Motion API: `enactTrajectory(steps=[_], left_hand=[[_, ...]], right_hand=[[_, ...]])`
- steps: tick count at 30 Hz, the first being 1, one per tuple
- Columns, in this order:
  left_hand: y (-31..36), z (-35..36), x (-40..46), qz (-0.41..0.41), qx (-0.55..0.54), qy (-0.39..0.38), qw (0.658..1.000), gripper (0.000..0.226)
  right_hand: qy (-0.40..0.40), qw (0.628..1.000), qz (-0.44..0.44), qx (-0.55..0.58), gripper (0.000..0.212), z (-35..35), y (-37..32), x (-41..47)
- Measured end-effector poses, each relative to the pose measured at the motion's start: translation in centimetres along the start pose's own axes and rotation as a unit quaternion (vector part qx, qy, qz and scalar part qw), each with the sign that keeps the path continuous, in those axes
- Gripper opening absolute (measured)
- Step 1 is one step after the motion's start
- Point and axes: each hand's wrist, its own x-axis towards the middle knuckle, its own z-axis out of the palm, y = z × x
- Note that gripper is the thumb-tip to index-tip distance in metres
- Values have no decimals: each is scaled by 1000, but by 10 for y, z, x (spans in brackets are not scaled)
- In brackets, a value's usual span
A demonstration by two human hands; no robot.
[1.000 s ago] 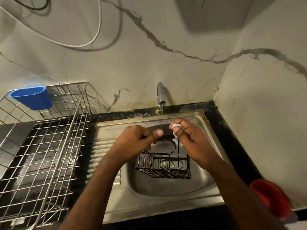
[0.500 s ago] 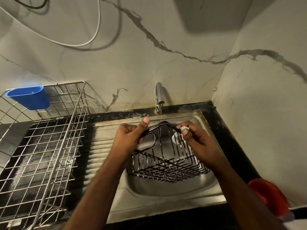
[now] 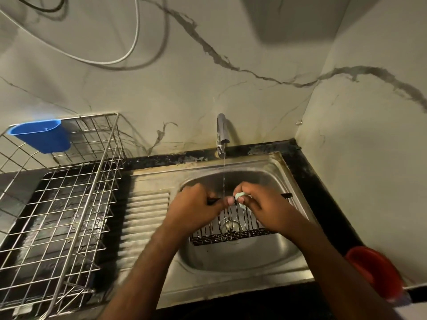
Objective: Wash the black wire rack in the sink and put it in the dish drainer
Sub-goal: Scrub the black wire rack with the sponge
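Steel sink (image 3: pixel 272 269) holds the black wire rack (image 3: pixel 231 234); both hands grip its rim; right hand (image 3: pixel 265 209) pinches a scrubber (image 3: pixel 241 196).

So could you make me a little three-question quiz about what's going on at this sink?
1. True or false: water is running from the tap.
2. Which hand pinches the pale green scrub piece? A) left hand B) right hand
3. Fill in: the black wire rack is held over the ___, not yet in the dish drainer.

Key: 1 true; 2 B; 3 sink.
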Motion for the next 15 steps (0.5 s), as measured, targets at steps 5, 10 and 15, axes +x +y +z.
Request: enactTrajectory(steps=[5,10,15], left_hand=[[-13,2,6,-42,-97,-4,994,45],[-30,-7,2,-73,-214,25,974,58],[-29,-7,1,-83,-262,54,960,54]], right_hand=[[9,998,-8,-66,21,0,-1,-5],[25,995,55,-73,22,-28,28,-17],[39,991,61,-116,24,-30,34,-12]])
